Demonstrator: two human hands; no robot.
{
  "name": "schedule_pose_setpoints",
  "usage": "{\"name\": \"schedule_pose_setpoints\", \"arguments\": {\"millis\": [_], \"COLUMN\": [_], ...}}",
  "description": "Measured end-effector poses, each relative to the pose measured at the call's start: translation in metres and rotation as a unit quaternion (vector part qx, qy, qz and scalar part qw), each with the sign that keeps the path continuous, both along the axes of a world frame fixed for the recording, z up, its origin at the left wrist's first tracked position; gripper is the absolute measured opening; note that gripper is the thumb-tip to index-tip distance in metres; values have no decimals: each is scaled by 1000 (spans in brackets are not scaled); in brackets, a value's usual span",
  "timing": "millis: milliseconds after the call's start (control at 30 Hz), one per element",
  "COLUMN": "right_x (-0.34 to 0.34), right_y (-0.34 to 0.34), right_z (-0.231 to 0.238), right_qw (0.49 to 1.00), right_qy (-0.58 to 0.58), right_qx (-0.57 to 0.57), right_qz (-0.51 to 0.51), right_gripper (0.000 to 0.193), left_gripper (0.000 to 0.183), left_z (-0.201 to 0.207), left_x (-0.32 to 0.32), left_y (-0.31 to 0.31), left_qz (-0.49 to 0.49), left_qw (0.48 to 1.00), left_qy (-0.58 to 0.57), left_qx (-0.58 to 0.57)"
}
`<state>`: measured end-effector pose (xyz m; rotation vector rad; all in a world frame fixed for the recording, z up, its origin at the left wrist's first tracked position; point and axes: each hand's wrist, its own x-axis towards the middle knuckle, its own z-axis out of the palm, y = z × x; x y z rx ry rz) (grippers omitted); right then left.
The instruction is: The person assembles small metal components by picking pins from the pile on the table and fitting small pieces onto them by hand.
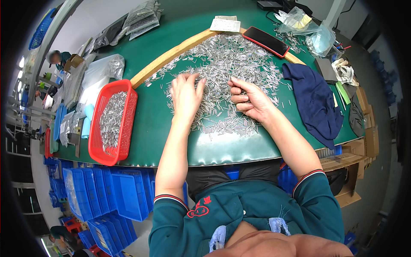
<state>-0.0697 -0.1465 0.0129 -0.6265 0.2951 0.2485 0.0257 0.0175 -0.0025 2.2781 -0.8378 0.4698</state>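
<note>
A table (239, 150) covered in dark green matting fills the middle of the view, in a workroom with a pale floor. A curved wooden strip (171, 55) runs across the matting, and all places below are given from it. Just on the near side of the strip lies a wide spread of small silver metal pins (231, 64), loose and scattered flat on the mat. The left hand (186, 95) rests palm down on the pins near the middle of the spread, fingers splayed and open. The right hand (248, 98), beside it on the strip's near side, is curled with thumb and fingers pinched around a few pins.

At the strip's left end stands a red plastic basket (128, 107), about half filled with the same silver pins. Beyond the strip lie clear bags (143, 17) of pins and a paper slip (225, 25). A phone in a red case (266, 41) sits across the strip's right end, with crumpled clear bags (319, 38) past it. A dark blue cloth (314, 103) lies to the right of the pin spread. Below the table's near-left edge, stacked blue plastic bins (107, 192) stand on the floor.
</note>
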Motion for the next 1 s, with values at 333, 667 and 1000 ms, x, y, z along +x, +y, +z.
{"name": "schedule_pose_setpoints", "arguments": {"millis": [333,667,1000], "right_x": [0,2,0], "right_y": [-3,-7,2], "right_z": [-4,-8,-7], "right_qw": [998,997,991], "right_qy": [-37,-30,-27], "right_qx": [44,51,-129], "right_qz": [6,-47,-29], "right_gripper": [19,32,18], "left_gripper": [35,12,15], "left_z": [-3,4,5], "left_x": [-18,-15,-21], "left_y": [-13,-16,-23], "left_qz": [-94,-89,-214], "left_qw": [984,994,853], "left_qy": [-53,-25,374], "left_qx": [140,54,-296]}}
